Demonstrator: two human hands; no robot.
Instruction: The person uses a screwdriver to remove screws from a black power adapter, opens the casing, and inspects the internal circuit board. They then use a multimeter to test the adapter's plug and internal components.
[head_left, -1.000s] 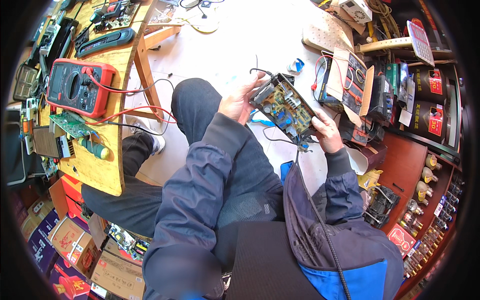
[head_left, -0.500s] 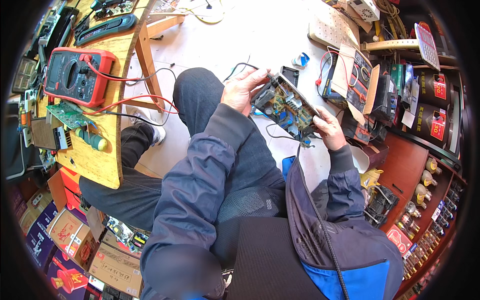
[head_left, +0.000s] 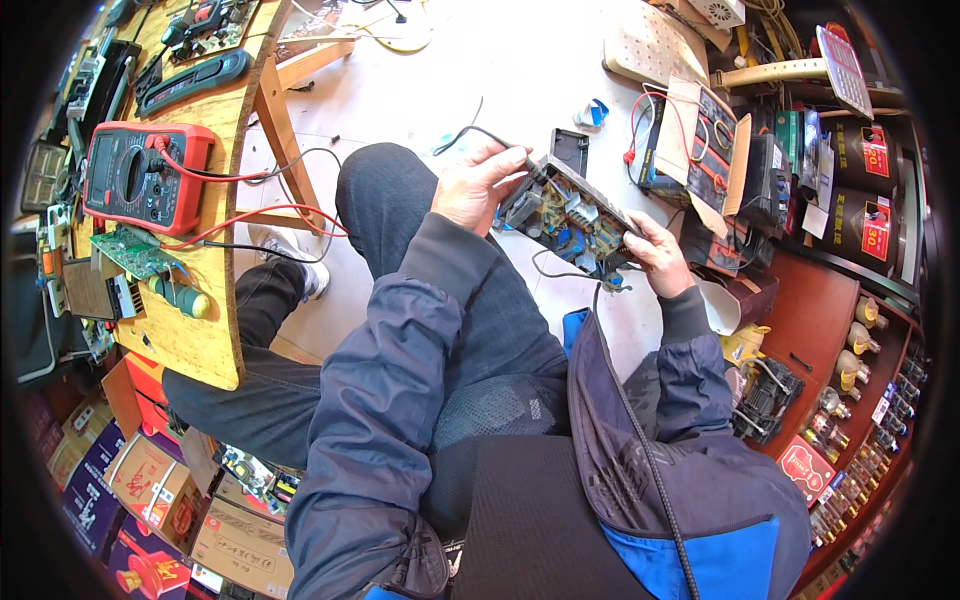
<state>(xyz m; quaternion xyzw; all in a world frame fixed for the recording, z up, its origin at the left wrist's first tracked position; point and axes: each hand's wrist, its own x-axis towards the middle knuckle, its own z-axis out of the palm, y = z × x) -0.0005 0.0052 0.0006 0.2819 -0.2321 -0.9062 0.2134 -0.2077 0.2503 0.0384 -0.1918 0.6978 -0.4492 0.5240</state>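
Observation:
Between my hands, above my lap and out over the floor, is an opened black electronic case with a populated circuit board inside, held at a tilt. My left hand is closed at its left end, thumb and fingertips by the upper corner where a dark cable runs off. At the right end my right hand grips the edge, thumb on top and the other fingers partly hidden beneath. A thin black wire hangs below the board. Just beyond the case shows a black rectangular tray-like part.
On the wooden table at left lie a red multimeter with red and black leads, a green circuit board and tools. Batteries and an open carton stand at right, near a shelf of small parts. Cardboard boxes sit lower left.
The whole view has shifted slightly. Both hands keep hold of the case, which shows only a slight change of tilt.

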